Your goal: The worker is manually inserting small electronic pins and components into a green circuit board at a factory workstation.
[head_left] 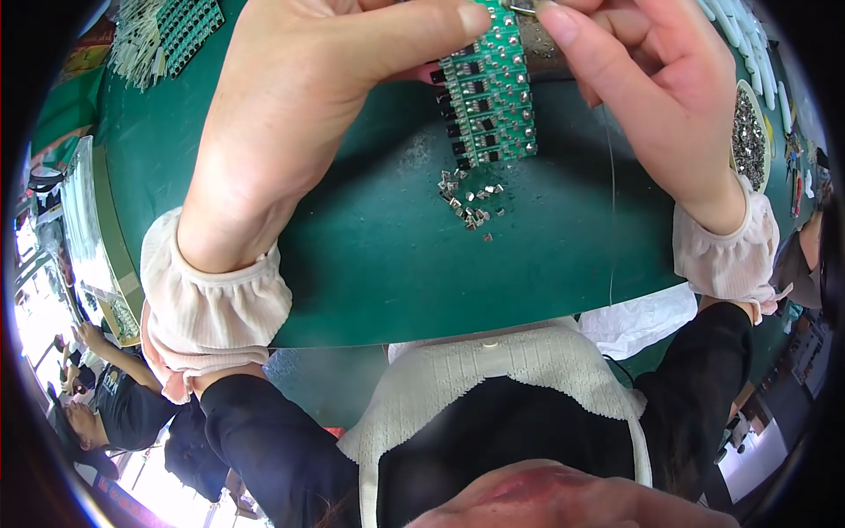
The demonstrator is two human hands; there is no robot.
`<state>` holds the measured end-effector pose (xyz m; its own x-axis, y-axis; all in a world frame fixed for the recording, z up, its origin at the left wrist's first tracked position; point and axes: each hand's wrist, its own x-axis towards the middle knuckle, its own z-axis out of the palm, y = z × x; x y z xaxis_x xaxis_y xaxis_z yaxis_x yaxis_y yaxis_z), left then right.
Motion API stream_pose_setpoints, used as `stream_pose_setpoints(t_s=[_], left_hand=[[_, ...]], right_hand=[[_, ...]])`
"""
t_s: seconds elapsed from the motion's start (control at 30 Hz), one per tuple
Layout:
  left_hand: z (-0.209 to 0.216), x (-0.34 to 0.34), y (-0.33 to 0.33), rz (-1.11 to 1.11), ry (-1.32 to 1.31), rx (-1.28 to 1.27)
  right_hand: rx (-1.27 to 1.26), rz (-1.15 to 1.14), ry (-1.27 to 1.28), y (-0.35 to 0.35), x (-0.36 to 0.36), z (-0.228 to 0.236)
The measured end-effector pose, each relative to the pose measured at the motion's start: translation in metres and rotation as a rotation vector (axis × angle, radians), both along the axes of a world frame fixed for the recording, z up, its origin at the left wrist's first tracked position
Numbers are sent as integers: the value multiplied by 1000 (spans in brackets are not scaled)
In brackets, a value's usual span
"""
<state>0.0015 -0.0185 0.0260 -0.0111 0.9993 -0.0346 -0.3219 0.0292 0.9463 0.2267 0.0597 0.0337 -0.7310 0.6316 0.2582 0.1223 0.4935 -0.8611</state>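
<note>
My left hand (299,97) is closed on a green circuit board panel (493,110), its thumb pressed along the panel's upper part. Rows of black components line the left side of the panel, and shiny solder points run down the right. My right hand (656,88) pinches a small, thin metal piece (523,10) at the top edge of the view, right by the panel. The exact kind of that piece is hard to make out. Just below the panel, several small silvery metal bits (475,211) lie scattered on the green table (396,282).
At the right, a tray (750,132) holds many small metal parts, with pale tubes (757,53) beyond it. More boards (189,31) with white wires (136,53) lie at the far left. A thin wire (613,202) hangs below my right hand. Another person (123,396) sits at the left.
</note>
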Motion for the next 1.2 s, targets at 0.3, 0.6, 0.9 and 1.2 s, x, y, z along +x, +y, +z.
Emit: stream_pose_setpoints(t_s=[0.3, 0.6, 0.9, 1.2], left_hand=[[5, 3, 0, -23, -16, -35], [15, 5, 0, -28, -33, -85], [22, 16, -4, 12, 10, -296], [10, 6, -2, -22, -26, -30]], right_hand=[[-338, 58, -279, -4, 16, 4], [182, 332, -248, -27, 9, -28], [121, 353, -362, -23, 10, -8], [149, 360, -284, -13, 18, -7]])
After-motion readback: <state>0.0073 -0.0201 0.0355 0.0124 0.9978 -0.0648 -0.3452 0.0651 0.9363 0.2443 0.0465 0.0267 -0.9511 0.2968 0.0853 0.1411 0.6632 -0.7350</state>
